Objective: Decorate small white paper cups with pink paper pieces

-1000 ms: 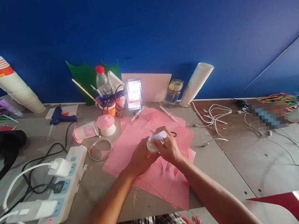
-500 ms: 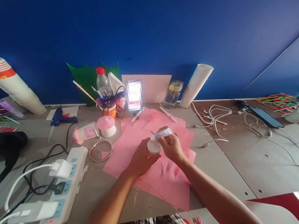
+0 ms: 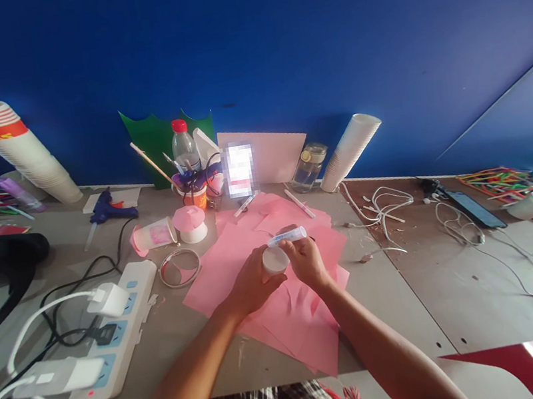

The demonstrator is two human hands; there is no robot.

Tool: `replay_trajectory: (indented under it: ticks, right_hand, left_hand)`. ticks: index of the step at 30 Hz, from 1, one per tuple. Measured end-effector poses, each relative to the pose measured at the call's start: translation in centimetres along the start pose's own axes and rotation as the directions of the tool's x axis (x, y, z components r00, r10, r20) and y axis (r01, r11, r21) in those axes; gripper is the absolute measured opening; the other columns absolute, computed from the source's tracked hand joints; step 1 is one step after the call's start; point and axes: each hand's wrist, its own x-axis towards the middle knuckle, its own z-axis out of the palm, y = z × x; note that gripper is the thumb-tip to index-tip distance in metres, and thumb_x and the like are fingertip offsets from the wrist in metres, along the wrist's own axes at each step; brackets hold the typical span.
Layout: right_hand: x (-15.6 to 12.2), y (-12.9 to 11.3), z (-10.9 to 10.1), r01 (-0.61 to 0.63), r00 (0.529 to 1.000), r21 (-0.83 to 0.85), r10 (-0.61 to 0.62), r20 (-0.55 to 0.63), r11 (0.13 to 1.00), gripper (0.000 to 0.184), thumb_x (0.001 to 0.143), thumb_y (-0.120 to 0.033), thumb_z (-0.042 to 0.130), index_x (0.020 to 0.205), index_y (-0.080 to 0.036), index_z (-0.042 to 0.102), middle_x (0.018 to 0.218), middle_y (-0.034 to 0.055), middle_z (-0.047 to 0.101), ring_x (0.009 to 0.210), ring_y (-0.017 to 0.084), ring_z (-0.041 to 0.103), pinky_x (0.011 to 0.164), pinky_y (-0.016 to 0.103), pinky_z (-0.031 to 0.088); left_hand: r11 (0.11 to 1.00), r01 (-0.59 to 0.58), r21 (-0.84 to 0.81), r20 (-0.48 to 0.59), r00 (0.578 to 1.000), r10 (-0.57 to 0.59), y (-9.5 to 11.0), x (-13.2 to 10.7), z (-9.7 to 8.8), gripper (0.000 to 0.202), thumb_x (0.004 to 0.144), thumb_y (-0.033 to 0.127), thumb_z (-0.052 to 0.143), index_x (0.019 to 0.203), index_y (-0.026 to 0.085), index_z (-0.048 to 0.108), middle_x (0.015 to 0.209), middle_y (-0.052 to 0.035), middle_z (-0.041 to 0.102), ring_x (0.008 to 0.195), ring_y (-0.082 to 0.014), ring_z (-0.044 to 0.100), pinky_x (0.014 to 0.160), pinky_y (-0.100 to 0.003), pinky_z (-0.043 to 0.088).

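My left hand (image 3: 250, 286) is wrapped round a small white paper cup (image 3: 275, 259), held on its side above the pink paper sheets (image 3: 283, 305). My right hand (image 3: 307, 262) grips a white glue stick (image 3: 286, 237) with a blue label, its left end resting at the cup's upper edge. Both hands hover over the middle of the pink sheets on the grey table (image 3: 413, 297).
Left: a white power strip (image 3: 109, 329) with plugs and cables, a tape ring (image 3: 179, 267), a pink-wrapped cup (image 3: 152, 235), a pink-topped cup (image 3: 190, 223), a blue glue gun (image 3: 107, 209). Behind: a water bottle (image 3: 183, 146), a jar (image 3: 309, 166), cup stacks (image 3: 350, 149). Right: white cables (image 3: 381, 205), a phone (image 3: 475, 208).
The cup has dropped a little away from the glue stick; the stick has shifted slightly right and now lies across the cup's top edge. The arms have barely moved.
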Motion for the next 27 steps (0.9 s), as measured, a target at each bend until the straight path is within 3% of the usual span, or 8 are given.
replay_trajectory:
  ticks: [12, 27]
  right_hand:
    - [-0.51, 0.03, 0.21, -0.056, 0.996, -0.057, 0.060, 0.062, 0.997, 0.016, 0.082, -0.031, 0.054, 0.090, -0.018, 0.060, 0.090, 0.0046, 0.063, 0.075, 0.015, 0.059, 0.064, 0.025, 0.047]
    - [-0.44, -0.03, -0.13, 0.054, 0.984, -0.006, -0.052, 0.170, 0.999, 0.015, 0.085, -0.032, 0.054, 0.089, -0.018, 0.059, 0.091, 0.0053, 0.060, 0.080, 0.017, 0.058, 0.070, 0.029, 0.048]
  left_hand:
    - [0.999, 0.035, 0.038, 0.019, 0.999, -0.036, 0.43, -0.09, -0.10, 0.034, 0.076, 0.029, 0.063, 0.106, 0.019, 0.050, 0.105, -0.0078, 0.061, 0.093, -0.0233, 0.058, 0.077, -0.037, 0.049]
    - [0.999, -0.052, 0.012, 0.049, 0.997, 0.052, 0.24, 0.15, -0.13, 0.032, 0.078, 0.026, 0.061, 0.108, 0.018, 0.052, 0.105, -0.0075, 0.062, 0.095, -0.0240, 0.058, 0.079, -0.037, 0.049]
